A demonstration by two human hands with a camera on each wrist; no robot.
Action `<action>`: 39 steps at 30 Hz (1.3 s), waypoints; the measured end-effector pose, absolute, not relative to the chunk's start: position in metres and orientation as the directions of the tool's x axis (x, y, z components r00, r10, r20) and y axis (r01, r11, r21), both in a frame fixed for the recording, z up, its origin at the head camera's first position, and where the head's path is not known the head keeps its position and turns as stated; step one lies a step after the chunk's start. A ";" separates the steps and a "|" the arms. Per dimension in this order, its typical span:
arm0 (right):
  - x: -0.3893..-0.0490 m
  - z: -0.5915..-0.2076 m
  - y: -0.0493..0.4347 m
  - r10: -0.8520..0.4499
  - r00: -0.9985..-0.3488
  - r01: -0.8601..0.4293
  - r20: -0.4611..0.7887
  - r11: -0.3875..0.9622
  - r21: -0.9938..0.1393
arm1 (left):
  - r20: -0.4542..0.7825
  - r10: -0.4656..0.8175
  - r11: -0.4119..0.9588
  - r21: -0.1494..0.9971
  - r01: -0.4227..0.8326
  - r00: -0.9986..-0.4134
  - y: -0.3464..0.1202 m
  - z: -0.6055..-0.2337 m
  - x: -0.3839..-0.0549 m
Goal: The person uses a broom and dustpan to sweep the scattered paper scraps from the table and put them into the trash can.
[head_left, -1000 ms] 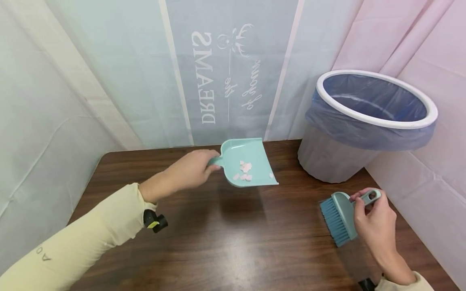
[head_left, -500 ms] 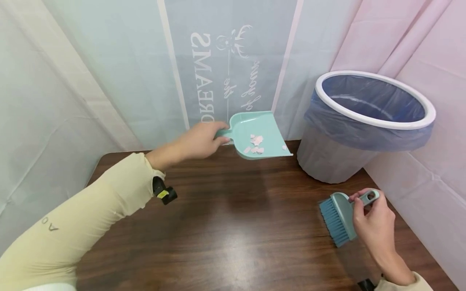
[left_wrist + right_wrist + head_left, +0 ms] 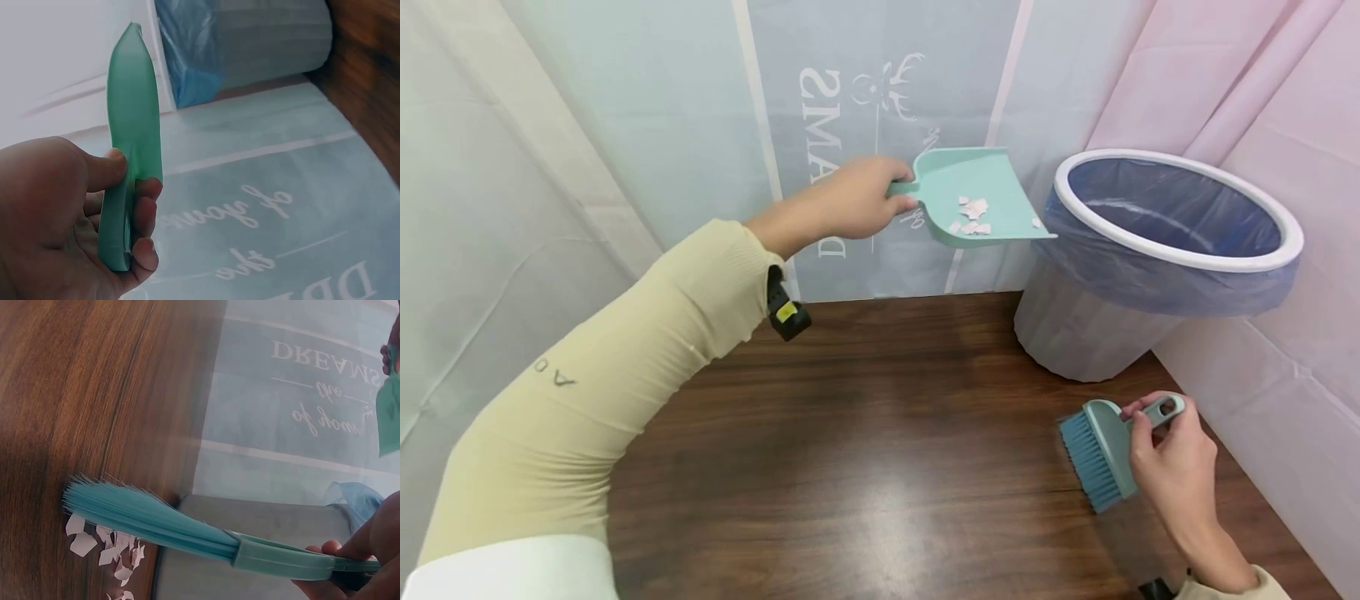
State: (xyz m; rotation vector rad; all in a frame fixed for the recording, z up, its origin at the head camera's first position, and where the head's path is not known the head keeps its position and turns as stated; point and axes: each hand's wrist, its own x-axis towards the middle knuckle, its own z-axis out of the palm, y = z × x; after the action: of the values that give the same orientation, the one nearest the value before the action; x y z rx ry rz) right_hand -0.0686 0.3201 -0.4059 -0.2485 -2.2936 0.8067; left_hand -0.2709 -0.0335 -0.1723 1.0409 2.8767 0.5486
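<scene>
My left hand [image 3: 865, 196] grips the handle of a pale green dustpan [image 3: 992, 179], raised above the table at the back. Several pinkish-white paper scraps [image 3: 975, 209] lie in the pan, one close to its front lip. That lip points right and overlaps the left side of the bin in the head view. At the right, my right hand [image 3: 1180, 467] holds the short handle of a green hand brush [image 3: 1112, 446] with blue bristles [image 3: 125, 506] low at the table. Beside the bristles, the right wrist view shows several loose paper scraps [image 3: 82, 544], hidden in the head view.
A grey waste bin [image 3: 1071, 325] with a white rim [image 3: 1180, 256] and a bluish bag liner [image 3: 1150, 196] stands at the table's back right. Printed cloth [image 3: 685, 125] hangs behind the brown wooden table [image 3: 850, 433], and pink cloth [image 3: 1300, 183] closes the right side.
My left hand has lifted the dustpan and carried it up and rightward to beside the bin, the scraps still in it. My right hand and the brush have stayed in place.
</scene>
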 end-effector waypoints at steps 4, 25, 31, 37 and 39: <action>-0.068 -0.406 0.321 0.382 -0.746 -0.044 0.546 0.789 -0.613 | 0.102 0.651 0.695 0.317 0.645 -0.752 -0.019 -0.161 -0.277; -0.074 -0.405 0.326 0.343 -0.754 -0.068 0.561 0.807 -0.586 | 0.091 0.558 0.817 0.118 0.565 -0.825 0.077 -0.137 -0.289; -0.073 -0.404 0.327 0.346 -0.753 -0.055 0.560 0.815 -0.577 | 0.127 0.516 0.852 0.032 0.523 -0.847 0.101 -0.137 -0.284; -0.072 -0.403 0.329 0.342 -0.751 -0.059 0.565 0.818 -0.573 | 0.140 0.491 0.867 0.017 0.498 -0.860 0.120 -0.127 -0.278; -0.071 -0.403 0.330 0.345 -0.751 -0.057 0.564 0.816 -0.575 | 0.153 0.490 0.867 0.013 0.498 -0.858 0.124 -0.124 -0.275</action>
State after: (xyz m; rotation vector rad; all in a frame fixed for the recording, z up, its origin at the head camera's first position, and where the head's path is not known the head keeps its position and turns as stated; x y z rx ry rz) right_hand -0.0713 0.3301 -0.4027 -0.2103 -2.3091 0.7591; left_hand -0.2747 0.1245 -0.1237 0.8447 3.1752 0.0852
